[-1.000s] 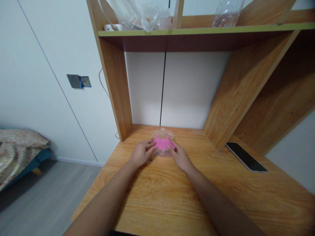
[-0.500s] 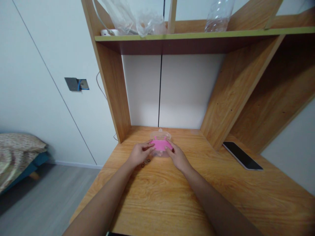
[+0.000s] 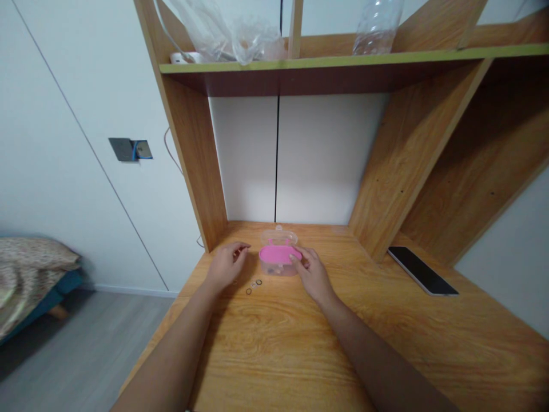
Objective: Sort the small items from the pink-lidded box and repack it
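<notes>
A small clear plastic box (image 3: 278,266) with a pink tray inside and its clear lid tipped back stands at the back of the wooden desk (image 3: 278,343). My right hand (image 3: 314,276) rests against the box's right side, fingertips on the pink rim, gripping it. My left hand (image 3: 225,264) hovers left of the box, apart from it, fingers loosely bent with nothing visible in them. Three small dark rings (image 3: 254,284) lie on the desk between my left hand and the box.
A black phone (image 3: 421,270) lies flat at the right under the slanted shelf side. Plastic bags (image 3: 231,31) and a clear bottle (image 3: 377,26) sit on the upper shelf. The desk's left edge drops to the floor; a bed (image 3: 30,274) stands far left.
My left hand has let go of the box and moved left. The right hand stays on the box. The rings beside the box now show.
</notes>
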The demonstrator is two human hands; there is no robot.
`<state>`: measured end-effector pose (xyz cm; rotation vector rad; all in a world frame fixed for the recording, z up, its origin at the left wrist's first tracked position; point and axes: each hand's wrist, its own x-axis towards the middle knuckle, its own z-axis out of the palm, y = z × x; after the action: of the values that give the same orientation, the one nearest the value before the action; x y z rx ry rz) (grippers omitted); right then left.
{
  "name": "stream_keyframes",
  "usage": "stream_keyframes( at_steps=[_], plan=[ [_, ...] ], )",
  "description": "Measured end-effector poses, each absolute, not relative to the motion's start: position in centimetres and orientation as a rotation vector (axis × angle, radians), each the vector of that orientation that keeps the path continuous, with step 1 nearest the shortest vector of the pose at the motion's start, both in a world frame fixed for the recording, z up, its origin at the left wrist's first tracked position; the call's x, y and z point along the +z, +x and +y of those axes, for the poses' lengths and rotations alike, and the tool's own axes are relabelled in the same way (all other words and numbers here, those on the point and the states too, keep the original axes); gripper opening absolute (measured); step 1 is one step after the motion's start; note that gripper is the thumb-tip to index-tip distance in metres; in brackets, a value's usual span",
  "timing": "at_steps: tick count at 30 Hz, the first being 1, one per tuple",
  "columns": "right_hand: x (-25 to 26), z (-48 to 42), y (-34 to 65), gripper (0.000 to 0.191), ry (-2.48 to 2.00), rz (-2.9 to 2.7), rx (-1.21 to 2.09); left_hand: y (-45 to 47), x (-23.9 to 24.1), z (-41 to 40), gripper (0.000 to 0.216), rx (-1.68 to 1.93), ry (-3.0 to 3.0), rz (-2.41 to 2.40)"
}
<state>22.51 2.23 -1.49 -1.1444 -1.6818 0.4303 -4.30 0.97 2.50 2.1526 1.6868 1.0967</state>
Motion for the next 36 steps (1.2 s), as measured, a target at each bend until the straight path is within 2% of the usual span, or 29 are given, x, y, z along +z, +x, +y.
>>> stream_keyframes(
  at_steps=[6,10,17,27,36],
  plan=[
    [-1.2,2.4,23.2,0.041,-1.173,-1.533,0.36,-8.0,3.3,0.8,0.016,0.397,2.357,1.814],
    [-1.1,2.5,23.3,0.041,-1.176,-1.482,0.333,-8.6,3.1,0.6,0.016,0.223,2.316,1.76],
    [-0.8,2.2,23.3,0.039,-1.164,-1.464,0.336,-8.0,2.4,0.6,0.022,0.335,2.216,1.618],
    [-0.8,2.3,23.3,0.033,-1.143,-1.504,0.339,-3.7,1.4,0.6,0.016,0.529,2.268,1.292],
    [1.1,0.5,22.7,0.028,-1.059,-1.532,0.304,-2.1,0.9,0.2,0.025,0.69,2.324,1.182]
  ],
)
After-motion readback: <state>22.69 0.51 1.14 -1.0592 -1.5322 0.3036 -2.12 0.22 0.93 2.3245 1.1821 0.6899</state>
